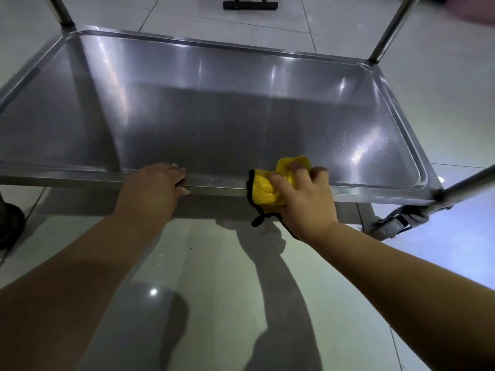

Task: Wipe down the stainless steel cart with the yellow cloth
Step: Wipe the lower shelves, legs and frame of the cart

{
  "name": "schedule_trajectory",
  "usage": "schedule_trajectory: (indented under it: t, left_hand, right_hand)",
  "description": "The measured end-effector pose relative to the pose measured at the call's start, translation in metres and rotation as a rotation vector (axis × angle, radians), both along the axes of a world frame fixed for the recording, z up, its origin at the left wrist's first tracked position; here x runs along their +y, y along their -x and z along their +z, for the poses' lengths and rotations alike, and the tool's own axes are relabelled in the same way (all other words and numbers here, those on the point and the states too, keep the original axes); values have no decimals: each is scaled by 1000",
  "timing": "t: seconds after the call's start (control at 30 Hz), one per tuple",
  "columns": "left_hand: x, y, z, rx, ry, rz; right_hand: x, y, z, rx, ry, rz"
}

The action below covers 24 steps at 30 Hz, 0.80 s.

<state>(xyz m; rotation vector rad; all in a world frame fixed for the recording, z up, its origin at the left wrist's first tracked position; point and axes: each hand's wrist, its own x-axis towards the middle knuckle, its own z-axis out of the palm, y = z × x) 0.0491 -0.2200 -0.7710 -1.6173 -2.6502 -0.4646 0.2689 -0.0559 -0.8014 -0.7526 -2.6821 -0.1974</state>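
My right grip [302,199] clutches the yellow cloth [263,190] on the cart [214,108] shelf's near rim; my left grip [158,184] clasps that rim. I judge I'm wiping the edge. Next comes a steady slide along it.

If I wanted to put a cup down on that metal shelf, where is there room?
Almost anywhere: the cart shelf lies bare from the far rim to the side rims between the corner posts. Only the near rim is taken, where the left hand grips the edge and the right hand holds the yellow cloth on it.
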Motion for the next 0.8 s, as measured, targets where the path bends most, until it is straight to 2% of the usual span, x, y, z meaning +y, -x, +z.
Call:
schedule_trajectory:
  t: [0.3, 0.43, 0.8]
  left_hand:
    - [-2, -4, 0, 36, -41, -38]
    - [-2, -10, 1, 33, -20, -37]
    - [23, -60, 6, 1, 123, -102]
  right_hand:
    - [-24, 42, 2, -32, 57, 61]
    - [-14, 24, 4, -29, 37, 88]
    - [9, -35, 8, -18, 92, -6]
